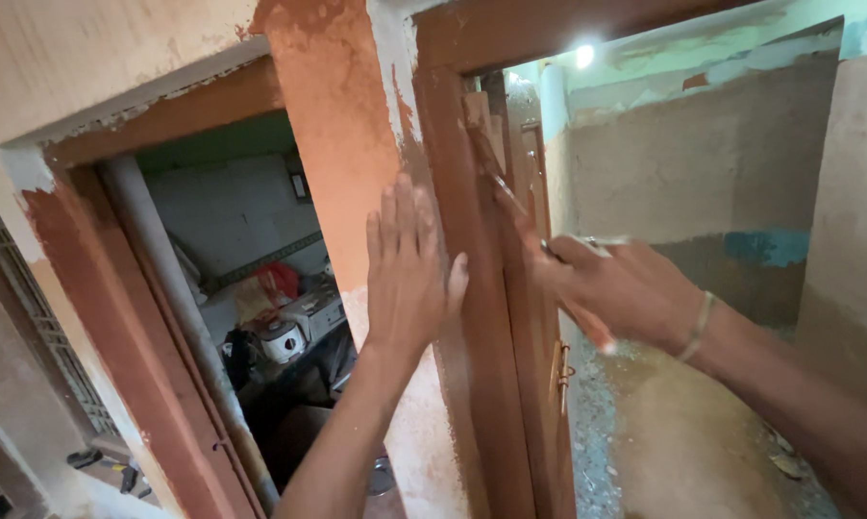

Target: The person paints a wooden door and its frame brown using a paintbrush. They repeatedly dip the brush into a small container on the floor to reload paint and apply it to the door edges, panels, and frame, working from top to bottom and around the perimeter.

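The left hand (407,274) lies flat and open against the brown door frame (472,317), holding nothing, seemingly to steady the body. The right hand (618,286) is closed around a paintbrush (491,168), whose bristles touch the upper frame beside the door (534,288), where fresh brown paint shows.

Wooden door frame (472,317) glossy brown, rough plaster wall (333,144), metal latch (562,370)

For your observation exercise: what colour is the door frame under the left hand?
Reddish-brown, seen in the head view: door frame, left hand flat against it.
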